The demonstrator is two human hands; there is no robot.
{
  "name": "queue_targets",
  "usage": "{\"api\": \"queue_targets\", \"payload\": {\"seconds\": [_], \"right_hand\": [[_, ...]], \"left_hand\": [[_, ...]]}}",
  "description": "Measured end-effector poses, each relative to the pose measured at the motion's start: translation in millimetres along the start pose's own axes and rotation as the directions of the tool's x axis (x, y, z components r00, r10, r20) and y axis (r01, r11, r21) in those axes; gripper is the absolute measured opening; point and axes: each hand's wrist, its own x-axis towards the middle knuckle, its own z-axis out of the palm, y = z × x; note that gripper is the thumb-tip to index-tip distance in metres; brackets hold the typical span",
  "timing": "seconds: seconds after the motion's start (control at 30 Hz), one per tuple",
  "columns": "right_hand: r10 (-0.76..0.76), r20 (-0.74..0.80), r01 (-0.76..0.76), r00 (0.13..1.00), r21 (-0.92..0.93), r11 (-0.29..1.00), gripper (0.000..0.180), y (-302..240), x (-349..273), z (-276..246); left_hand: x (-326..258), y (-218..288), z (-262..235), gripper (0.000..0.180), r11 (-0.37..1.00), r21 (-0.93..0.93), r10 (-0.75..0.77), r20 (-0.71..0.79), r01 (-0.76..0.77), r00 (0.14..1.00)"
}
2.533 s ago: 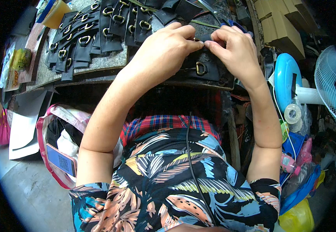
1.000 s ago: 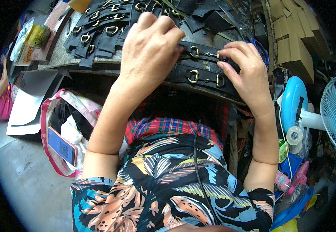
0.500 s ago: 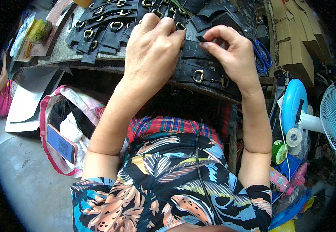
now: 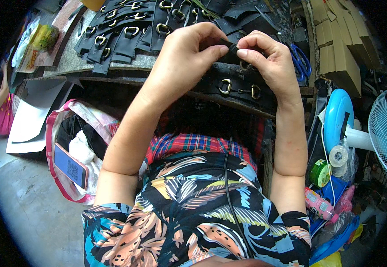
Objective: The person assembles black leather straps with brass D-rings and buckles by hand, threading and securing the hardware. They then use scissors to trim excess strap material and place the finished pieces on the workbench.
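Over the bench's near edge, my left hand and my right hand are close together, thumbs and fingers pinched. Between them is a small black leather strap piece, gripped from both sides; part of it is hidden behind my left fingers. Just below lies a black leather piece carrying a gold D-ring and a swivel clip. To the left of my left hand, several black leather straps with gold D-rings overlap in rows. Flat black leather pieces lie beyond my hands.
Blue-handled scissors lie right of my right hand, near stacked tan cardboard pieces. A blue and white fan stands at the right. On the left are a bag with a phone on top and white sheets.
My left hand has come down from the straps and turned, meeting the small black strap piece in my right hand. My right hand has barely shifted.
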Motion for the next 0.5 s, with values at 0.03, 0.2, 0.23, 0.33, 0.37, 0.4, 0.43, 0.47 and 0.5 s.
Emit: {"api": "queue_targets", "payload": {"seconds": [0.03,0.2,0.23,0.33,0.37,0.4,0.43,0.47,0.5], "right_hand": [[-0.002,-0.015,0.002,1.0,0.023,1.0,0.011,-0.2,0.5,-0.4],[-0.026,-0.027,0.026,0.999,0.014,1.0,0.007,-1.7,0.3,1.8],[-0.053,-0.021,0.054,0.998,0.034,0.998,0.007,-2.1,-0.1,1.7],[-0.146,-0.014,0.143,0.989,-0.126,0.982,0.01,0.0,2.1,4.6],[-0.164,-0.013,0.16,0.986,-0.167,0.973,0.011,0.7,2.4,4.6],[-0.163,-0.019,0.157,0.986,-0.182,0.971,0.013,1.5,2.8,4.8],[-0.173,-0.01,0.168,0.985,-0.19,0.967,0.013,2.1,2.8,4.6],[-0.186,-0.009,0.181,0.982,-0.197,0.964,0.014,2.6,3.0,4.1],[-0.198,-0.001,0.194,0.98,-0.204,0.96,0.015,3.1,3.0,4.1]], "left_hand": [[1.4,-0.2,-1.5,0.022,0.98,-0.167,-0.098,0.046,0.105,0.994],[3.8,-3.0,-1.9,0.035,0.894,-0.441,-0.051,0.077,0.079,0.996],[4.4,-4.0,-1.0,0.035,0.891,-0.447,-0.054,0.075,0.082,0.996],[5.4,-7.7,2.5,0.038,0.891,-0.449,-0.033,0.067,0.06,0.997],[5.6,-8.6,3.5,0.038,0.899,-0.434,-0.032,0.06,0.055,0.998],[5.5,-9.3,3.9,0.039,0.907,-0.417,-0.034,0.057,0.054,0.998],[5.4,-9.9,3.9,0.039,0.914,-0.403,-0.022,0.052,0.041,0.998],[5.2,-10.2,3.5,0.038,0.921,-0.388,-0.013,0.051,0.031,0.999],[5.2,-10.4,3.1,0.038,0.928,-0.373,-0.003,0.049,0.021,0.999]]}}
